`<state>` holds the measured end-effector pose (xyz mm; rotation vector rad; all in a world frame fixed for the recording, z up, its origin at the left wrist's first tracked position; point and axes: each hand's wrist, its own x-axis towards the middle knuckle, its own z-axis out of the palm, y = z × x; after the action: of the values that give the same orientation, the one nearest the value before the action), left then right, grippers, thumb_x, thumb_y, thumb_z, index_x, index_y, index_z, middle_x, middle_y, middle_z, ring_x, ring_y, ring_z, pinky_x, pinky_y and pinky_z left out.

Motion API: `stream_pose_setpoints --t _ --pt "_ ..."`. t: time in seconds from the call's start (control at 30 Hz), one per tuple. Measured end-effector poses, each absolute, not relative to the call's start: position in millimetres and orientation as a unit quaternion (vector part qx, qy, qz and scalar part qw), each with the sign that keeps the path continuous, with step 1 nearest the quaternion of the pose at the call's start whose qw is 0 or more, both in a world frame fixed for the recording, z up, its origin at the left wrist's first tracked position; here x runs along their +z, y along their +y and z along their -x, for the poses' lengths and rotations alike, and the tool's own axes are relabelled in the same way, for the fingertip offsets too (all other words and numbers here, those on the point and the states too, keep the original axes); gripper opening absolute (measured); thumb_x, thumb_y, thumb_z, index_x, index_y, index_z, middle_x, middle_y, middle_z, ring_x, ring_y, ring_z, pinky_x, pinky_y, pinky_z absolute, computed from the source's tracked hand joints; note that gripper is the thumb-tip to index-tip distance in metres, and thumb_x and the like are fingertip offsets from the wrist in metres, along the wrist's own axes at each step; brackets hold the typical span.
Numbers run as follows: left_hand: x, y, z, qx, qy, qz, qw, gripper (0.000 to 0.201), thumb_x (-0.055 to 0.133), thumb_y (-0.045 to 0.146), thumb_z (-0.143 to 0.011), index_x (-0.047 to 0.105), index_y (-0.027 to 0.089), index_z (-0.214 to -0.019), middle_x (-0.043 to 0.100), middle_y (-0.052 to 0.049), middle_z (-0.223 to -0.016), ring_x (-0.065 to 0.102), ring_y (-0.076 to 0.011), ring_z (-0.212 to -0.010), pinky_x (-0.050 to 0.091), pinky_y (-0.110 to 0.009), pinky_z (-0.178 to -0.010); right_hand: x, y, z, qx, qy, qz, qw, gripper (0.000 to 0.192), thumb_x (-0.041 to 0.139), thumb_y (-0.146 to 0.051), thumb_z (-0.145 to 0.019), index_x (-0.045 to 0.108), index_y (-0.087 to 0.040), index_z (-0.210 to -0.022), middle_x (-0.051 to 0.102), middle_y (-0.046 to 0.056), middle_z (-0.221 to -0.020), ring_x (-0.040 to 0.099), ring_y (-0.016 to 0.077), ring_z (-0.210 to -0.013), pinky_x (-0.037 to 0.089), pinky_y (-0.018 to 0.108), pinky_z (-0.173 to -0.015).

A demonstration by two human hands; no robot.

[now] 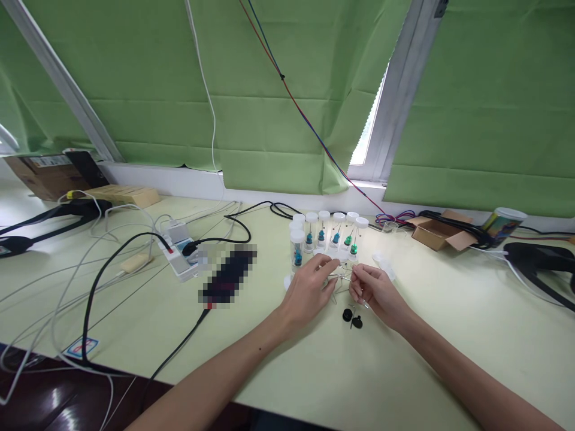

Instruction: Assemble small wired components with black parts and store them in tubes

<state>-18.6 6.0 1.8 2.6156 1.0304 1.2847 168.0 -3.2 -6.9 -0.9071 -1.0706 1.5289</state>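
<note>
Thin metal pin (344,279), pinched between left hand (309,290) and right hand (376,291), low over the pale green counter (449,335), just in front of the row of capped clear vials (330,233) with blue and green pieces inside. Fingers (330,265) of both hands clenched on its ends, though too small to tell the exact grip. Likely to slip and roll among the small black parts (353,316) just below. Could tip the nearest vials with a knuckle, being so close. Loose white caps (287,281) beside the left hand easily brushed away. Cables (112,263) and power strip (179,251) well apart, no likely snag.
</note>
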Motion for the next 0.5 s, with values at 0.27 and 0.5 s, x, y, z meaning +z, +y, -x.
stream_pose_setpoints --t 0.27,0.5 --pt "1.2 5.3 17.7 0.413 0.334 -0.847 0.037 0.032 0.054 0.012 -0.088 0.056 0.023 -0.118 0.061 -0.006 -0.106 0.061 -0.0176 -0.094 0.053 -0.03 -0.079 -7.8 -4.2 -168.1 0.627 -0.463 0.381 0.497 0.038 0.069 -0.052 -0.079 0.059 -0.018 -0.065 0.049 -0.004 -0.048 0.047 0.011 -0.045 0.032 0.024 -0.045" --pt "0.0 5.4 17.9 0.416 0.331 -0.847 0.029 0.03 0.053 0.013 -0.089 0.056 0.023 -0.117 0.061 -0.006 -0.105 0.062 -0.0178 -0.093 0.053 -0.03 -0.078 -5.3 -5.2 -166.7 0.624 -0.466 0.384 0.495 0.04 0.069 -0.052 -0.079 0.057 -0.018 -0.062 0.049 -0.004 -0.048 0.046 0.0104 -0.045 0.031 0.024 -0.044"
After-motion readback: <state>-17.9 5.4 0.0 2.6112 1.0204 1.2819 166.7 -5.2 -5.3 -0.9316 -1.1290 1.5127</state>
